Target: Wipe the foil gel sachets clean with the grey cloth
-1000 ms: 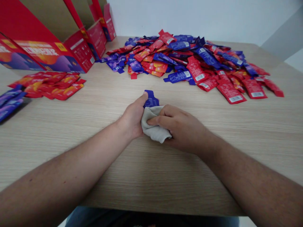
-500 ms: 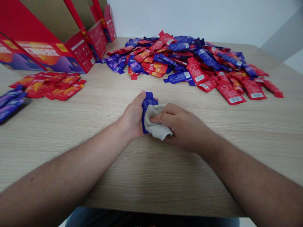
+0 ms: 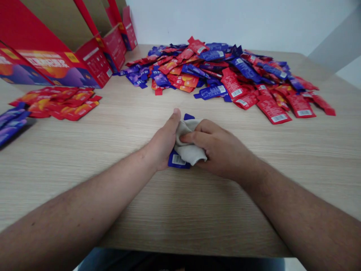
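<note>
Gripping the blue sachet (image 3: 175, 164) along its side, the left hand (image 3: 165, 145) has its thumb raised, while the right hand (image 3: 222, 148) pinches a bunched grey cloth (image 3: 191, 150) against the sachet's face. The sachet sits between the two hands above the table (image 3: 180, 214), its capped end and barcoded end showing past the cloth. Beyond lies a heap of red and blue sachets (image 3: 210, 71), with printed boxes (image 3: 70, 69) at far left.
</note>
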A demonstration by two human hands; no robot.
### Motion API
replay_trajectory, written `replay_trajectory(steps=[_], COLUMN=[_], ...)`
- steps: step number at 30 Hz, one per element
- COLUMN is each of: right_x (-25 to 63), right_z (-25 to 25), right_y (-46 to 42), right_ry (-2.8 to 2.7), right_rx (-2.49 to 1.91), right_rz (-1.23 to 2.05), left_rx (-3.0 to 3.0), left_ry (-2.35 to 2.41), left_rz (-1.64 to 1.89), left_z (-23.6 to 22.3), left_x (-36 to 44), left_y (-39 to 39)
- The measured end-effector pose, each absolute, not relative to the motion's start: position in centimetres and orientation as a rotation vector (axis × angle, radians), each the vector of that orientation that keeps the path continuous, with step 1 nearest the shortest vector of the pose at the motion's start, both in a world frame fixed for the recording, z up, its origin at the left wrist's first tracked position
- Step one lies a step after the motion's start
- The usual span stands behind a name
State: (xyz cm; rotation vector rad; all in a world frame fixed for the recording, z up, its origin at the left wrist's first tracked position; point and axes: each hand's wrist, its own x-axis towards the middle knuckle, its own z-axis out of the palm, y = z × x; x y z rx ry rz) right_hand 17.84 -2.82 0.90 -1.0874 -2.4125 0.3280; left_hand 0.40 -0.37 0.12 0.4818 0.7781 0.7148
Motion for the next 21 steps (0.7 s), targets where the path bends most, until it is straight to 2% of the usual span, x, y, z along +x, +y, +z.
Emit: replay_trajectory(steps=[6, 10, 15, 21], right_x=[17.99, 17.69, 17.83, 17.31], right_z=[0.66, 0.72, 0.62, 1.07], right_y=[-2.63, -2.89, -2.75, -3.59], right_ry=[-2.266, -2.414, -2.304, -2.409], right_rx=[-1.252, -1.106, -1.221, -1.057], right_rz=[0.202, 0.288, 0.236, 0.336], left_rx=[0.504, 0.484, 0.495, 0.452], left_ry=[0.844, 0.823, 0.815, 0.791], left_rz=[0.657, 0.695, 0.684, 0.697], left_z=[0.41, 0.27, 0.19, 0.57], left_x=[0.32, 0.42, 0.57, 0.57], left_y=[-0.18, -0.20, -0.16, -0.22])
